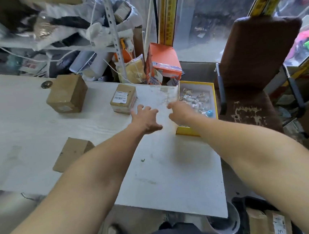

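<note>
Both bare arms stretched forward over the white bench (164, 172). The left hand (146, 119) hovered palm down near the far right part of the bench, its fingers (140, 107) spread wide and holding nothing. Their tips lay just beside the near corner of a small labelled box (123, 99); whether they touched it could not be told. That cardboard box stood flat on the bench with a white printed label on its top.

The right hand (180, 112) reached across the right edge of the bench, over the left wall of a yellow box (212, 96). Its fingers were bent and close together, and blur hid whether they pinched anything. The yellow box sat against the right side of the bench, open on top, and was filled with small pale wrapped pieces (195, 98) and one light blue piece (209, 113).

A plain box (66, 94) stood further left on the bench, well apart from both hands, with a dark round disc (46, 84) just behind it. A third box (72, 153) lay tilted near the front edge, partly behind the left forearm. An orange carton (165, 61) stood behind the far corner of the bench, and a worn brown chair (254, 65) stood to the right of the yellow box
</note>
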### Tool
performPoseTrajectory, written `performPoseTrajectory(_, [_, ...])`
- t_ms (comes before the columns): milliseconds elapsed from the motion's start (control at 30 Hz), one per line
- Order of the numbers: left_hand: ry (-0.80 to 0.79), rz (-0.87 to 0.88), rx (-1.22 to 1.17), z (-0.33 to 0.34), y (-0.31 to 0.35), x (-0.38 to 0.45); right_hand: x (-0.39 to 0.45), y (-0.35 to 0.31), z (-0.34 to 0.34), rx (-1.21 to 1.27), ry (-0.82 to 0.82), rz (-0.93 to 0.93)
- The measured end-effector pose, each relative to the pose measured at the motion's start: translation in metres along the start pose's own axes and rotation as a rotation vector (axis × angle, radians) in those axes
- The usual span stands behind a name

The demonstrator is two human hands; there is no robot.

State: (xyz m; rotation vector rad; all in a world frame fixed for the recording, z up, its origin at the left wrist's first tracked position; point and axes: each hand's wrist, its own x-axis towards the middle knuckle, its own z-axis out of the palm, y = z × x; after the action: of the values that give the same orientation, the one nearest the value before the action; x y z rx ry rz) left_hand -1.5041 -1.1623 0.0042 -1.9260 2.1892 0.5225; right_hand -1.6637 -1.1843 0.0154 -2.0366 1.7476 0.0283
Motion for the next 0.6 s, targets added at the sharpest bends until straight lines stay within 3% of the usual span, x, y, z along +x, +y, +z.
performPoseTrajectory(400, [0.008, -0.202, -0.096, 0.038, -0.23, -0.175, -0.059, -0.225, 0.13, 0.021, -0.186, -0.15])
performPoseTrajectory(600, [-0.107, -0.234, -0.102, 0.066, -0.321, -0.205, -0.069, -0.308, 0.186, 0.034, -0.268, -0.204])
